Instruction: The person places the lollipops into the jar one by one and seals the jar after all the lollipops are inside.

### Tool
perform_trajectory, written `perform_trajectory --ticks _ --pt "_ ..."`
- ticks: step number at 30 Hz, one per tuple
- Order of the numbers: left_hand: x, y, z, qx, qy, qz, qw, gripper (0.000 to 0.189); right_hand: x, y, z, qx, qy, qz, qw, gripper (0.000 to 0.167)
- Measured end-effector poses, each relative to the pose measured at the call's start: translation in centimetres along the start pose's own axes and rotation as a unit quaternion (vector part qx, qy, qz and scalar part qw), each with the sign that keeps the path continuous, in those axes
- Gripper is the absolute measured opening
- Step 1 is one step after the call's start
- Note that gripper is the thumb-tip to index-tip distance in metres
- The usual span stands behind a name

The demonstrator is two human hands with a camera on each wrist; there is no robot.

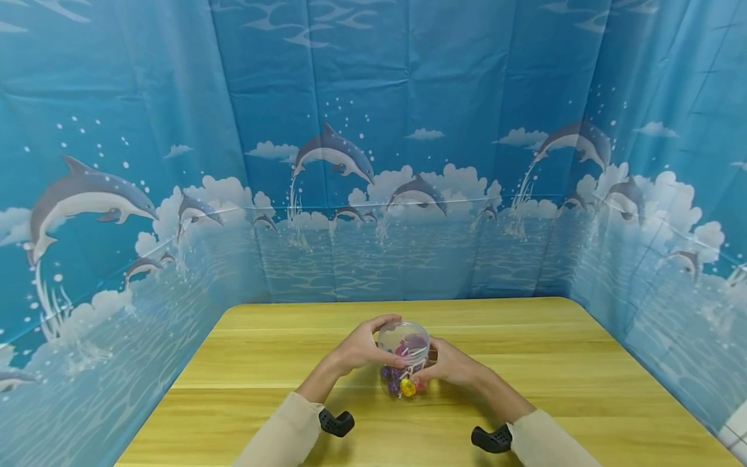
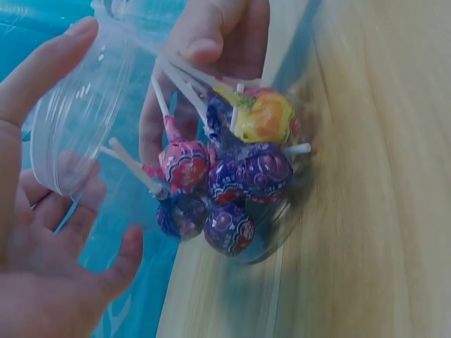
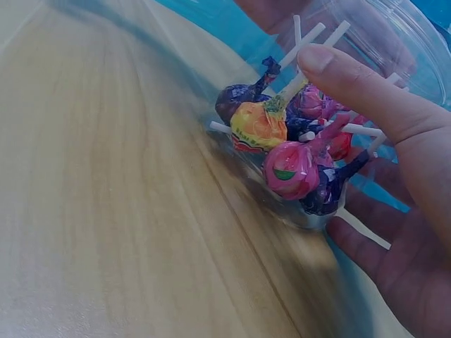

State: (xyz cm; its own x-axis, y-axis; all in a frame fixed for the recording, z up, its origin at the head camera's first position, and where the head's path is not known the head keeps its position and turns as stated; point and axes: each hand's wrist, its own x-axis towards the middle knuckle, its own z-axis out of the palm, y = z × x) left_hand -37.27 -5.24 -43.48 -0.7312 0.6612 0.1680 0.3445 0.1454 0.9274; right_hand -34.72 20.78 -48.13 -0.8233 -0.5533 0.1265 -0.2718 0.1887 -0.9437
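A clear round plastic jar full of lollipops is between the two hands, low over the wooden table. Its see-through lid sits at the mouth, and the left hand grips around it, thumb and fingers spread to either side. From the other side the right hand holds the jar's body, its thumb lying across the front wall. Through the plastic show a yellow-orange lollipop, a pink lollipop and several purple lollipops, with white sticks pointing mostly up toward the lid.
The yellow wood-grain table has rounded far corners. A blue curtain printed with dolphins and clouds encloses it at the back and both sides. Black curved pieces stick out at both sleeve cuffs.
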Motion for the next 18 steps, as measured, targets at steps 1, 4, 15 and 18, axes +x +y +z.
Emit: perform_trajectory --ticks 1,4,15,18 --pt "0.01 0.00 -0.06 -0.002 -0.003 0.001 1.0000 0.084 0.03 -0.02 -0.05 0.000 -0.003 -0.002 1.0000 0.076" --pt "0.09 -0.05 -0.18 -0.003 -0.012 -0.002 0.9999 0.082 0.03 0.00 -0.20 -0.001 -0.016 -0.010 0.9998 0.076" --pt "0.23 0.30 -0.53 0.057 -0.041 -0.010 0.9975 0.095 -0.42 -0.24 -0.26 -0.012 -0.032 -0.004 0.9994 0.084" --pt "0.19 0.36 -0.74 0.056 -0.051 -0.012 0.9971 0.101 -0.56 -0.63 -0.44 -0.016 -0.040 0.006 0.9990 0.092"
